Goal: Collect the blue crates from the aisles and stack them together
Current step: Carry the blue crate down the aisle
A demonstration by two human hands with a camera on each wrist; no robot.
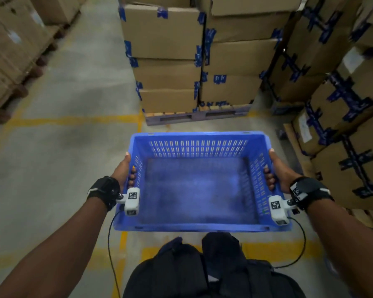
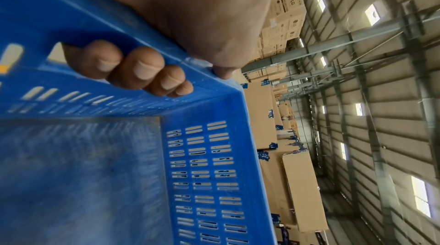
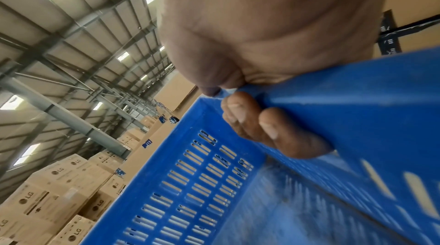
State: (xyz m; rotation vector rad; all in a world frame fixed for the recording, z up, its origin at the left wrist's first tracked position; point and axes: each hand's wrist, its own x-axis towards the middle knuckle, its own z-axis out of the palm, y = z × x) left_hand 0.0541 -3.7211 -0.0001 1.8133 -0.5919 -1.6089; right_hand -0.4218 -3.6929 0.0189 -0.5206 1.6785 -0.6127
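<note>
I carry one empty blue crate (image 1: 197, 145) with slotted walls, level in front of my waist in the head view. My left hand (image 1: 125, 168) grips its left rim, fingers (image 2: 133, 66) curled through the handle slot of the crate (image 2: 214, 174), thumb along the top edge. On the opposite side my right hand (image 1: 275, 168) grips the right rim the same way, fingers (image 3: 262, 128) hooked inside the crate (image 3: 190, 183) wall. Nothing lies inside the crate. No other blue crate is in view.
A pallet (image 1: 197, 116) stacked with taped cardboard boxes (image 1: 166, 50) stands straight ahead. More box stacks (image 1: 342, 104) line the right side and others (image 1: 9, 50) the left. The concrete aisle floor (image 1: 73, 82) with yellow lines runs ahead on the left.
</note>
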